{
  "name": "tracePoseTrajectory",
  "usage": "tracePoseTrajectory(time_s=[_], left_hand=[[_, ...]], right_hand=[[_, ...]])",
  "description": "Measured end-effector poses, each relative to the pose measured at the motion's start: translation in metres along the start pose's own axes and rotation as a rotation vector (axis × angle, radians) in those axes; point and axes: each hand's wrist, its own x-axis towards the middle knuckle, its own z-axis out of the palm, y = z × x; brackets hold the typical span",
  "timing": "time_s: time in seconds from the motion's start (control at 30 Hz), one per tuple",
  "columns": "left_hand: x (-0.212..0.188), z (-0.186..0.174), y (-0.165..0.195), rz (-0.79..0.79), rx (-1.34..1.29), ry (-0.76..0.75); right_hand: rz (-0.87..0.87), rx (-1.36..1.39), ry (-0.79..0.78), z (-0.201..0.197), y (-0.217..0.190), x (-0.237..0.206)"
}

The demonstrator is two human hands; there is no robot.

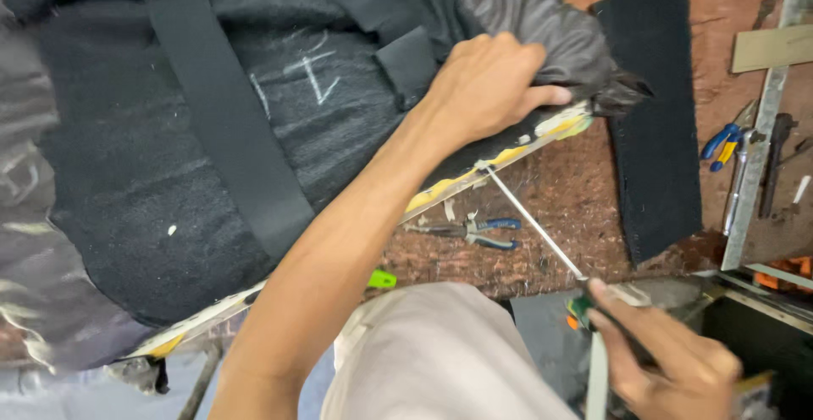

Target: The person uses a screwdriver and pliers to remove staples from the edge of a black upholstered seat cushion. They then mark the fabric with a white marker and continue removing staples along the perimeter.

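My left hand [491, 81] presses down and grips the dark leather-like cover [542, 22] pulled over the edge of a large black upholstered panel [169, 149]. My right hand [677, 361] holds a screwdriver [542, 229] by its green and dark handle. Its long metal shaft points up-left, and the tip touches the yellowish foam edge [500, 156] of the panel just below my left hand. Wide black straps [229, 124] run across the panel, beside white chalk marks [309, 69].
A black felt strip [656, 124] lies on the brown worktop [576, 200]. Blue-handled pliers [478, 232] rest near the panel edge. More blue-handled pliers [721, 142], a metal ruler [758, 157] and other tools sit at the right. My grey trouser leg [432, 352] is below.
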Motion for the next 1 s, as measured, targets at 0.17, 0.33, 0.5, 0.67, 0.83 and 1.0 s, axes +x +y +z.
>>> tracePoseTrajectory(time_s=[0.17, 0.33, 0.5, 0.67, 0.83, 1.0], left_hand=[[0.004, -0.011, 0.001, -0.02, 0.025, -0.03], [0.008, -0.017, 0.0, -0.047, 0.017, -0.071], [0.007, -0.016, 0.0, -0.018, 0.021, -0.022], [0.008, -0.013, 0.002, -0.029, 0.043, -0.005], [0.006, -0.012, 0.003, -0.019, 0.007, -0.003], [0.008, -0.011, 0.003, -0.041, 0.01, -0.031]], right_hand=[[-0.065, 0.411, 0.171, 0.032, -0.009, 0.013], [-0.133, 0.092, 0.036, -0.006, 0.006, 0.01], [0.04, 0.108, -0.065, -0.017, 0.016, 0.01], [-0.251, -0.161, -0.1, -0.032, 0.022, 0.021], [-0.094, -0.08, -0.144, -0.035, 0.023, 0.028], [-0.156, -0.262, -0.281, -0.046, 0.026, 0.042]])
